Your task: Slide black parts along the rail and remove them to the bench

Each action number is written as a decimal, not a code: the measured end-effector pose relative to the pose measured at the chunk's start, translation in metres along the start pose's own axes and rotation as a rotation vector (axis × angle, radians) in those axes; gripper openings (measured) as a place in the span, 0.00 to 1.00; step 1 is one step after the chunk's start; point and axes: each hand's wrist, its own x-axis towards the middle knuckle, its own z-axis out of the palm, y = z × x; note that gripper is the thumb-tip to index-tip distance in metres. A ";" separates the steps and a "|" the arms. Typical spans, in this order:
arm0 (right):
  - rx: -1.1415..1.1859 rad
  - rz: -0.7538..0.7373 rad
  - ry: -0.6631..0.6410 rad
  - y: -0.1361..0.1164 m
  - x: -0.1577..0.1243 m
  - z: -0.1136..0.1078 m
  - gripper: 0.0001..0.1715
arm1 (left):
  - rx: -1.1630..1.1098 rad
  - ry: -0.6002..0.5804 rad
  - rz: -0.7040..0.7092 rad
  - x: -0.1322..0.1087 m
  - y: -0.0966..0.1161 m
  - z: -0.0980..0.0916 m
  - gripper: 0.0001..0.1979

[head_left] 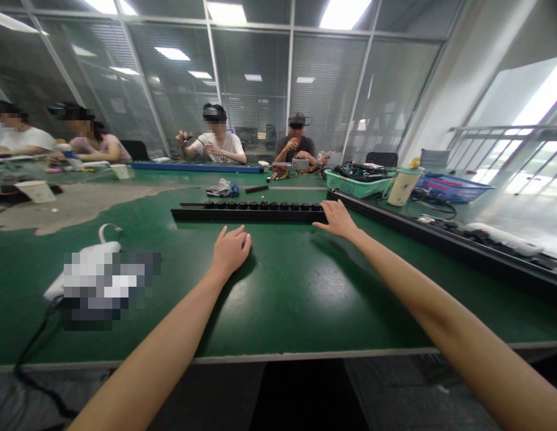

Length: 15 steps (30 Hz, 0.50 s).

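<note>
A long black strip (202, 214) with a row of round black knobs lies across the green table (287, 287) ahead of me. My right hand (336, 219) rests on the strip's right end, fingers curled over its edge. My left hand (230, 248) lies flat on the green surface just short of the strip, fingers stretched forward and holding nothing.
A second long black rail (440, 236) runs along the right side. A green basket (357, 184), a pale cup (403, 185) and a blue basket (453, 187) stand behind it. A white device with a cable (87, 257) lies at left. Several people sit at the far side.
</note>
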 end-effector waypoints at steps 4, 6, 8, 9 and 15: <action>0.062 0.035 -0.128 -0.021 0.057 0.022 0.49 | 0.005 -0.014 0.006 0.003 0.001 0.002 0.20; 0.099 -0.006 -0.181 -0.025 0.079 0.026 0.50 | -0.013 -0.018 0.023 0.004 0.003 0.003 0.19; 0.124 -0.047 -0.228 -0.029 0.100 0.027 0.51 | -0.038 -0.026 0.044 0.005 0.005 0.004 0.19; 0.129 -0.059 -0.260 -0.030 0.110 0.028 0.52 | -0.052 -0.023 0.051 0.005 0.005 0.004 0.19; 0.188 0.041 -0.575 -0.032 0.153 0.038 0.52 | -0.061 -0.036 0.047 0.001 0.004 0.005 0.17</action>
